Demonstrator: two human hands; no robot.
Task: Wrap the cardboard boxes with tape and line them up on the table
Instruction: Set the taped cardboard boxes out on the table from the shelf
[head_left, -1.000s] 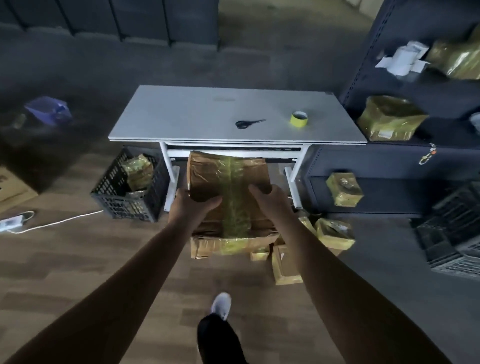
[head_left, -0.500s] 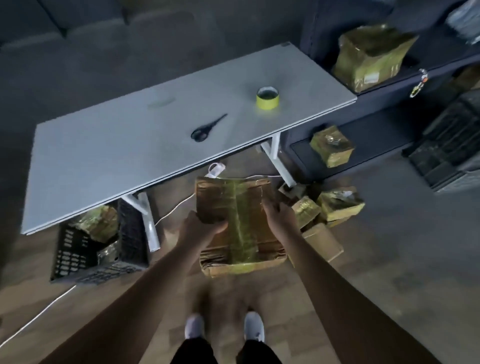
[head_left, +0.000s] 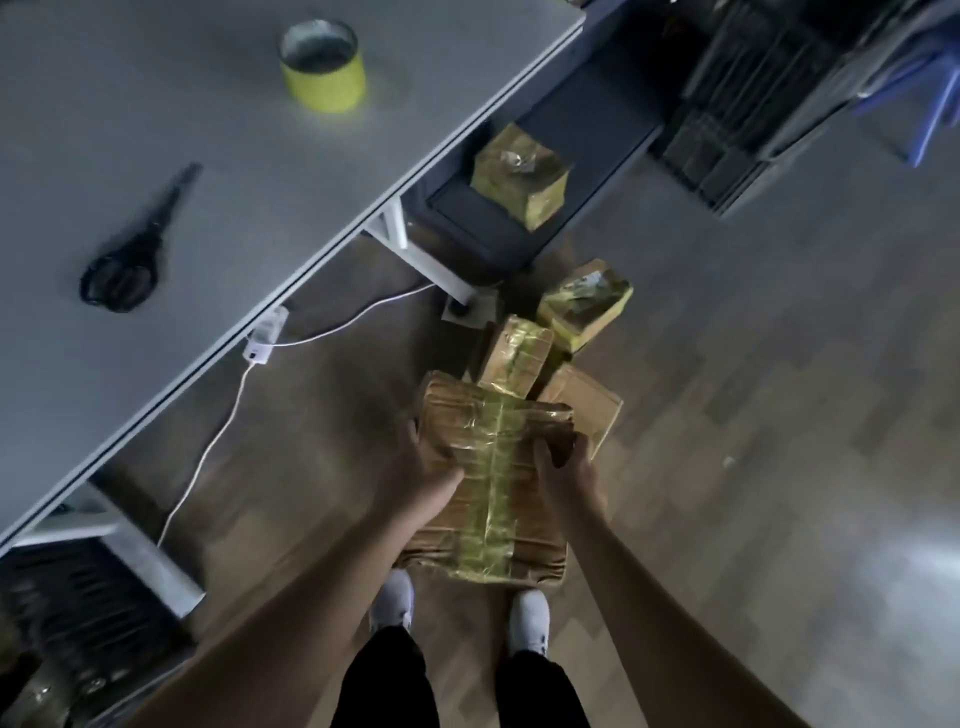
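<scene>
I hold a flat brown cardboard box (head_left: 498, 467) with a strip of yellow tape down its middle, above the floor in front of my feet. My left hand (head_left: 423, 480) grips its left edge and my right hand (head_left: 563, 470) grips its right edge. The grey table (head_left: 218, 171) is at the upper left, with a yellow tape roll (head_left: 322, 65) and black scissors (head_left: 132, 260) on it. More taped boxes (head_left: 584, 304) lie on the floor beyond the held box.
A taped box (head_left: 519, 179) sits on the low dark shelf right of the table. A white cable and plug (head_left: 260, 345) run across the wooden floor under the table edge. A black crate (head_left: 78, 613) stands under the table at lower left. Dark crates (head_left: 737, 104) sit at upper right.
The view has closed in on the table and swung left, so the table fills the upper left. The box in both hands sits lower and further right in view, near my feet.
</scene>
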